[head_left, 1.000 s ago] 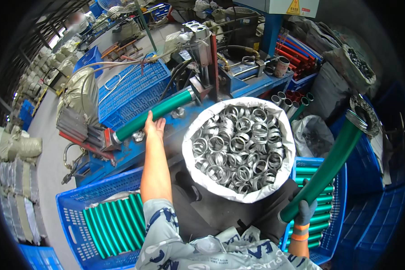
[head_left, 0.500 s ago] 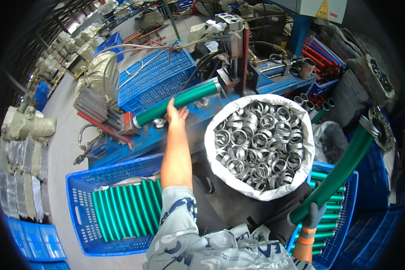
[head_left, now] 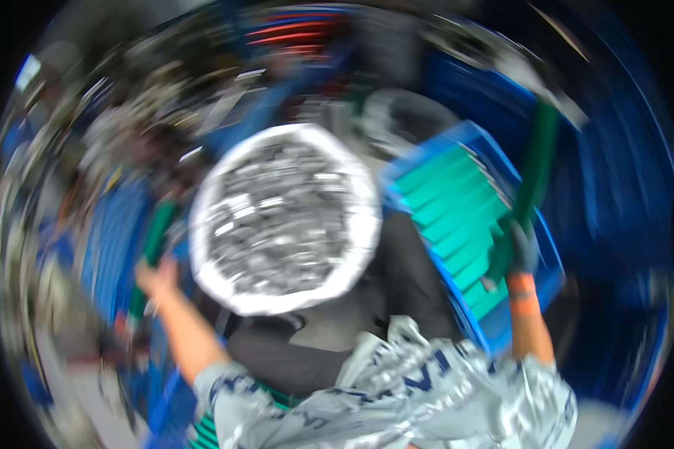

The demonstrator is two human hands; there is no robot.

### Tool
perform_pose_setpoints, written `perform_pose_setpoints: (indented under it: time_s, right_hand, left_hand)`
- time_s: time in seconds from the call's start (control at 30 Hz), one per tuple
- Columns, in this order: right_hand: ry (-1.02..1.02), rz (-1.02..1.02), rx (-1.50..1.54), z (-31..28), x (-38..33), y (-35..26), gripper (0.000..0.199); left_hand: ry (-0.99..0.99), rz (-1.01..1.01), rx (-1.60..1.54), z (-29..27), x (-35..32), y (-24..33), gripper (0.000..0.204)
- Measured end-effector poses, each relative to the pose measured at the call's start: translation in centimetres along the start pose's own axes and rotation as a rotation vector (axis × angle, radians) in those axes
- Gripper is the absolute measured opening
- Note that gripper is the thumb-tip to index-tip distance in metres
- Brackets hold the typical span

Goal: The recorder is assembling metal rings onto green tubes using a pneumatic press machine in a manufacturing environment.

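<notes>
View swung right, two green tubes [head_left: 533, 168] held

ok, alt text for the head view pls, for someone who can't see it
Heavily motion-blurred view down at a person's two arms: the left hand rests on a green tube, and the gloved right hand holds up another long green tube. Between them sits a white-rimmed sack of metal rings, with a blue crate of green tubes to its right.

Blurred head view, steeply downward
</notes>
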State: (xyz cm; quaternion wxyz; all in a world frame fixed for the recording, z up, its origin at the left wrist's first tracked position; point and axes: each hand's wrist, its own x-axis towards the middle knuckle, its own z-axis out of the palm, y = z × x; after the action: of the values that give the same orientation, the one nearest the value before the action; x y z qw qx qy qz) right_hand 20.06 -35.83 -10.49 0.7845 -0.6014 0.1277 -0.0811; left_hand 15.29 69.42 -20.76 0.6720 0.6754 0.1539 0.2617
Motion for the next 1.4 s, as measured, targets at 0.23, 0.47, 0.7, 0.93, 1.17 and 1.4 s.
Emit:
perform_pose_setpoints:
  time_s: [0.23,0.47,0.7,0.93,1.17,1.4]
  right_hand:
    - [0.463,0.051,-0.392,-22.7,-3.7,-1.0,0.054]
    - [0.670,0.596,-0.878,-29.3,-8.9,14.5,0.104]
    - [0.474,0.736,-0.775,-25.8,-7.5,23.5,0.127]
    - [0.387,0.719,-0.838,-24.0,-7.8,23.2,0.121]
    - [-0.132,0.692,-1.589,-23.8,-4.8,16.7,0.086]
    - [-0.272,-0.443,-0.861,6.9,0.1,7.1,0.057]
  left_hand:
    - [0.435,-0.597,-0.812,12.6,0.8,-2.4,0.097]
    - [0.289,-0.466,-0.602,17.4,-8.8,-2.5,0.055]
    - [0.322,-0.406,-0.392,15.6,-15.1,-0.1,0.067]
    - [0.427,-0.415,-0.298,11.2,-21.7,2.0,0.077]
    - [0.696,-0.319,0.064,8.8,-30.0,-1.0,0.055]
    - [1.095,-0.684,0.404,3.3,-44.8,-5.2,0.039]
